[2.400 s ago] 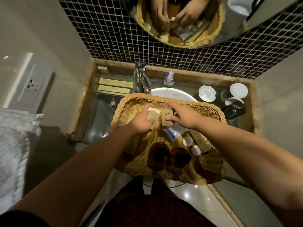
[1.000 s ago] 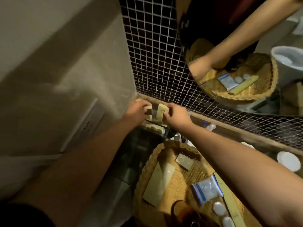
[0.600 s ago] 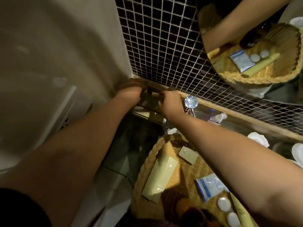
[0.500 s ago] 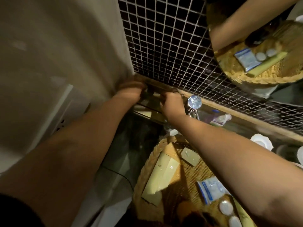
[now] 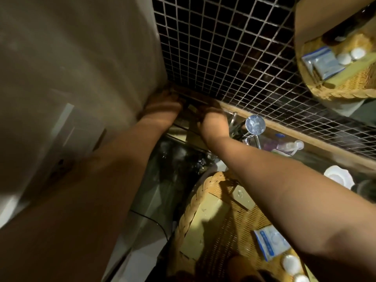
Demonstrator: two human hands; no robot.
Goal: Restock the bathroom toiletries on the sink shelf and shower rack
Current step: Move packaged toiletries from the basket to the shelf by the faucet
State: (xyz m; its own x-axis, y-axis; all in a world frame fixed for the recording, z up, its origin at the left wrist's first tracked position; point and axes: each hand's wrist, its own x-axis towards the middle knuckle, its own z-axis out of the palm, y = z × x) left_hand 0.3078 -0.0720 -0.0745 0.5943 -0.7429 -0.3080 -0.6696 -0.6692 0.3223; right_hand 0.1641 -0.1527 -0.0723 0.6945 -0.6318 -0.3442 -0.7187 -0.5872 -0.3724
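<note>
- Two bare hands are reaching into the back left corner, where the plain wall meets the dark mosaic tiles [image 5: 234, 49].
- The left hand [image 5: 162, 107] is lying against the wall; whether its fingers are clenched or released cannot be told, since they are hidden.
- The right hand [image 5: 213, 123] is curling over a tan toiletry box [image 5: 192, 108] at the corner shelf; its fingers are hidden too, so the hold cannot be told.
- One wicker basket [image 5: 195, 198] is sitting below, near the chrome faucet [image 5: 254, 125].
- Inside it are lying one long tan box [image 5: 205, 222], one small tan packet [image 5: 242, 197], one blue-and-white sachet [image 5: 268, 241] and three round white caps [image 5: 291, 263].
- One clear pump bottle [image 5: 289, 147] is lying behind the faucet.
</note>
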